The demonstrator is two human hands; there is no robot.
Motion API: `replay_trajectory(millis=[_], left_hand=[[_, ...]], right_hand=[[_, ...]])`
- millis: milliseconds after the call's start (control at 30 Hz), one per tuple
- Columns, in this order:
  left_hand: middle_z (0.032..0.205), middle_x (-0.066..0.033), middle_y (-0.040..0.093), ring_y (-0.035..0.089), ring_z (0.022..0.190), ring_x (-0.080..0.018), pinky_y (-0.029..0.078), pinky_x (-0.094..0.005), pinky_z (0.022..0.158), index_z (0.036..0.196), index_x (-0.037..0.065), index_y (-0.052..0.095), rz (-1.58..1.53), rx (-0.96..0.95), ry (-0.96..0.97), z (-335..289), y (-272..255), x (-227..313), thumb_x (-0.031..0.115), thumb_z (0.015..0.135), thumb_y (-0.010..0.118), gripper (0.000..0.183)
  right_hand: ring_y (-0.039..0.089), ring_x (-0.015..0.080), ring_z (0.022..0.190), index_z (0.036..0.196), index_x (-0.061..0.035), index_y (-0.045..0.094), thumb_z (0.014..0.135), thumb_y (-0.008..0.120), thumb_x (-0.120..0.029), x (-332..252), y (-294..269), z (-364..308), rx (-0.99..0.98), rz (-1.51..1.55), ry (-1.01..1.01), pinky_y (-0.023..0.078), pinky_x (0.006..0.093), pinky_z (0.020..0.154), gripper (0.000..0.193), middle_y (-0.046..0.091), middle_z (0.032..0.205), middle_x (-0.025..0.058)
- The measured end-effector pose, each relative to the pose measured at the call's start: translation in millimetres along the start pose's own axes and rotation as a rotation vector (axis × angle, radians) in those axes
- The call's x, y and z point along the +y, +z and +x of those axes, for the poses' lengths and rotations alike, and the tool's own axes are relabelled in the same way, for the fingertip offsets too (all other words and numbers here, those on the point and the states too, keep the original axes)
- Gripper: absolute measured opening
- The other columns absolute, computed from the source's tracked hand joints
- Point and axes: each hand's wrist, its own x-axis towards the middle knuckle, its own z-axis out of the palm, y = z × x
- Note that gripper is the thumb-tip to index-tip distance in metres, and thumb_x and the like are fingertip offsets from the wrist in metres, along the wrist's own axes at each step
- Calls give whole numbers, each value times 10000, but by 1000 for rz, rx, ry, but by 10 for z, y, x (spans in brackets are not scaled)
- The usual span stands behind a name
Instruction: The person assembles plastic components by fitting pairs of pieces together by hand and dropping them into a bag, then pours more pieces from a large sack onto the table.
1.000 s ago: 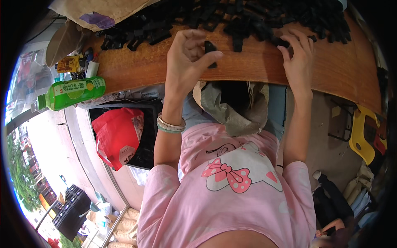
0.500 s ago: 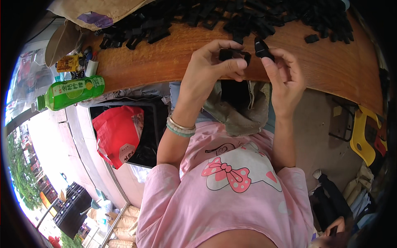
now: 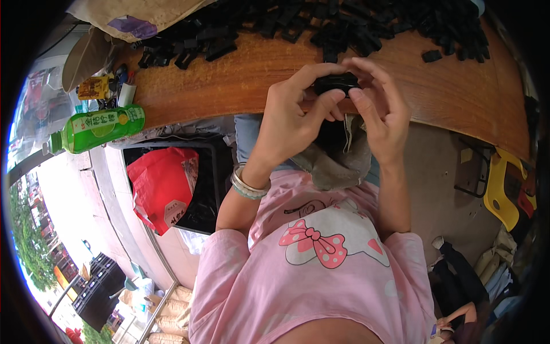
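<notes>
A small glossy black plastic part [image 3: 337, 83] sits between my two hands above the near edge of the wooden table. My left hand [image 3: 301, 109] is closed on its left end, thumb on the near side. My right hand [image 3: 381, 106] grips the right end, with the fingers curled over the far side and the thumb against the near face. Whether it is one piece or two joined pieces I cannot tell, as my fingers cover both ends. Beyond my hands lies a heap of similar black plastic parts [image 3: 275, 20], some near my fingertips.
A green bottle [image 3: 103, 127] lies at the table's left, beside a yellow box [image 3: 93, 88]. Below it a red bag [image 3: 163, 186] rests in a black bin. An open grey-green cloth bag [image 3: 338, 166] is at my lap. A yellow chair [image 3: 500, 192] stands right.
My hands have come together. The black piece from my right hand now meets the black part in my left, forming one dark shape between the thumbs.
</notes>
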Motion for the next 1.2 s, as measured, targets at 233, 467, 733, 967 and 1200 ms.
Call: replay_trajectory(millis=[233, 467, 733, 967, 1200], left_hand=[[894, -90, 653, 654, 664, -158, 501, -254, 566, 988, -6, 625, 300, 154, 149, 119, 1, 20, 35, 821, 646, 173], [857, -110, 586, 608, 616, -281, 487, -366, 545, 822, 2, 647, 1245, 280, 505, 763, -373, -207, 130, 780, 670, 137], [917, -114, 592, 612, 609, -266, 488, -369, 543, 800, -12, 639, 1286, 210, 381, 421, -380, -127, 114, 785, 666, 129], [830, -113, 624, 621, 675, -144, 523, -255, 594, 1077, -86, 524, 0, 239, -3, 134, -236, -70, -15, 795, 664, 323], [876, -136, 651, 666, 777, -178, 559, -257, 672, 1094, -107, 538, -25, 64, -5, 150, -209, -70, -47, 830, 610, 279]], right_hand=[[587, 180, 887, 1004, 4, 644, 822, 605, 18, 67, -71, -44, -84, 187, 240, 458, 262, 781, 187, 613, 952, 83], [586, 229, 726, 990, -42, 660, 820, 588, 35, 237, -60, 246, -184, -330, -59, 476, 299, 655, 200, 599, 862, 74], [516, 229, 1044, 1115, -123, 644, 695, 603, 56, 544, -125, 673, -241, -987, -378, 406, 410, 863, 458, 589, 1094, 47], [573, 201, 844, 1098, -10, 649, 760, 679, -8, 161, -27, 497, -187, -367, -209, 456, 287, 741, 339, 636, 930, 106], [550, 216, 807, 1017, -14, 678, 716, 712, -16, 137, 6, 387, -153, -306, -282, 459, 312, 673, 303, 621, 878, 73]])
